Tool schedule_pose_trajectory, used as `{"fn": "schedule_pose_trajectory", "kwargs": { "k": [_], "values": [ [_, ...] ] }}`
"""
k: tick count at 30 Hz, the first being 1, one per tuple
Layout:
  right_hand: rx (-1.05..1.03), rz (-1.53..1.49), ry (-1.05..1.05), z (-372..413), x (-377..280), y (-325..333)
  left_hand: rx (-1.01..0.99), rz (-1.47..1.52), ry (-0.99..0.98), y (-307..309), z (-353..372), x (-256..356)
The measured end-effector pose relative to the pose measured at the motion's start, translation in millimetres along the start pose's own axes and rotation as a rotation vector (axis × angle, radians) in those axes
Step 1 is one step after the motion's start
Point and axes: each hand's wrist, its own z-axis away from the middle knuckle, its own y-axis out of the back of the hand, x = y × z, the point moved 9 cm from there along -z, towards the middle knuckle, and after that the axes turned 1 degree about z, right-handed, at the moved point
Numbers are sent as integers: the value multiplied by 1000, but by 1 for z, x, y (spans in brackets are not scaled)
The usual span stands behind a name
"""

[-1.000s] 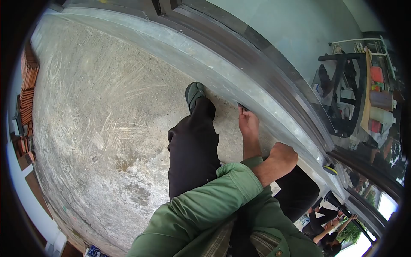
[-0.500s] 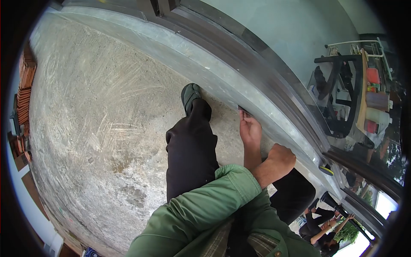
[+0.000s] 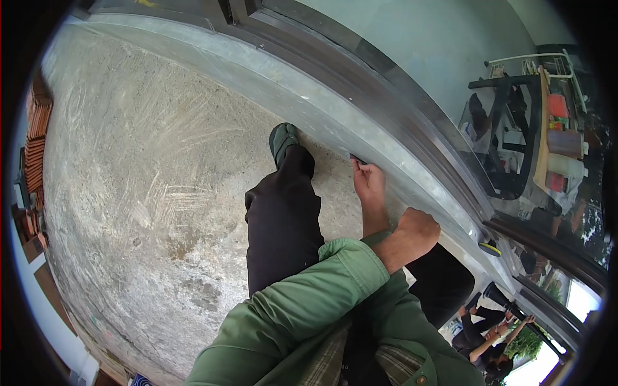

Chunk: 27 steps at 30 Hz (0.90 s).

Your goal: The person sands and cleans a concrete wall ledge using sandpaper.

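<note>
My right hand [image 3: 369, 181] reaches down by the base of the wall and pinches a small dark flat piece [image 3: 356, 157] against the wall's lower face. My left arm crosses over the right forearm. At its end my left hand [image 3: 418, 233] is a closed fist above my bent right knee; its palm side is hidden. The low grey wall [image 3: 309, 103] runs diagonally beside both hands. A disc with a yellow edge [image 3: 490, 249] lies on the ledge to the right.
My left foot [image 3: 283, 143] stands on the scratched concrete floor [image 3: 148, 148], close to the wall. Stacked orange tiles [image 3: 38, 125] are at the far left. Behind glass is a wooden shelf [image 3: 543, 128] with containers. Another person [image 3: 492, 350] is at the lower right.
My right hand and the dark piece have shifted slightly up and left along the wall. My left fist has also moved a little up and left. The whole view has shifted slightly.
</note>
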Motion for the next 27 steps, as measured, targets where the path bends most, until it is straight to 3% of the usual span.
{"fn": "schedule_pose_trajectory", "kwargs": {
  "k": [4, 9, 12, 15, 20, 23, 25, 27],
  "values": [
    [-188, -50, 84, 54, -23, -49, 42, -3, -7, -7, -3, -1],
    [-212, -45, 27, 26, -9, -38, 29, -2, -5, -1, -2, 0],
    [-123, 1, 2, 6, 11, -24, -38, -3, 40, -6, -2, -1],
    [-286, -80, 37, 62, -4, -91, -58, 9, 31, -8, 0, -4],
    [-216, -105, -8, 24, 30, -82, -49, 19, 38, -4, 0, -4],
    [-229, -139, -40, 41, 22, -99, -41, 8, 26, -14, -3, -3],
    [-342, -149, 1, 82, 7, -135, -33, 22, 51, -13, -3, -9],
    [-318, -143, 2, 73, 9, -128, -38, 33, 45, -12, 0, -6]
  ]
}}
